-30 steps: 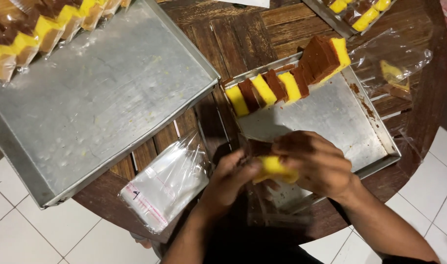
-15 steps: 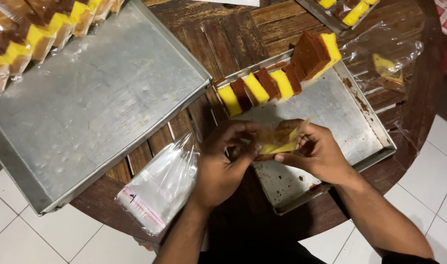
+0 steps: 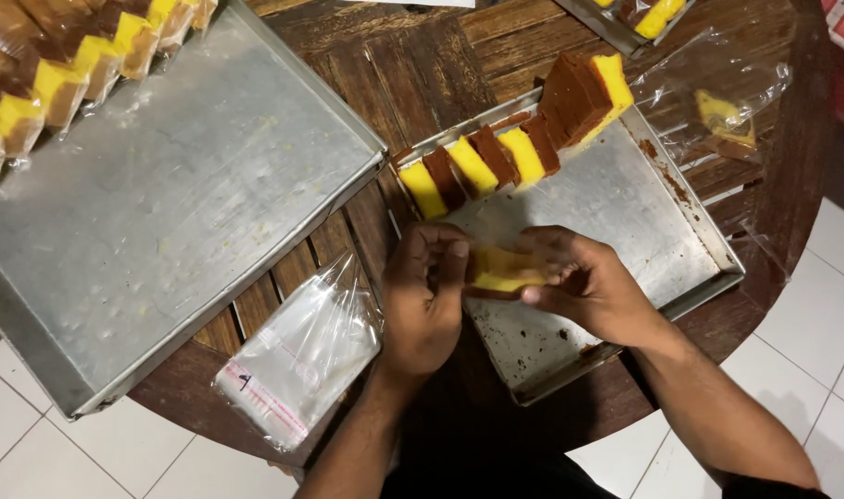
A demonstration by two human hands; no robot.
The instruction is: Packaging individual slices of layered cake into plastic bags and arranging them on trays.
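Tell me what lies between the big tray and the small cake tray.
In the head view, bare wooden table slats separate the big tray from the small tray; lower down, the stack of clear bags.

Yellow-and-brown layered cake slices [image 3: 496,162], silvery grey trays [image 3: 625,199], dark brown slatted table [image 3: 422,65], white floor tiles [image 3: 810,314]

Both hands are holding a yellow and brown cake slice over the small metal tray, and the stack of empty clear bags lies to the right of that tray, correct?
Not quite: the head view shows the stack of clear bags left of the small tray, by the left hand. The right hand shares the cake slice.
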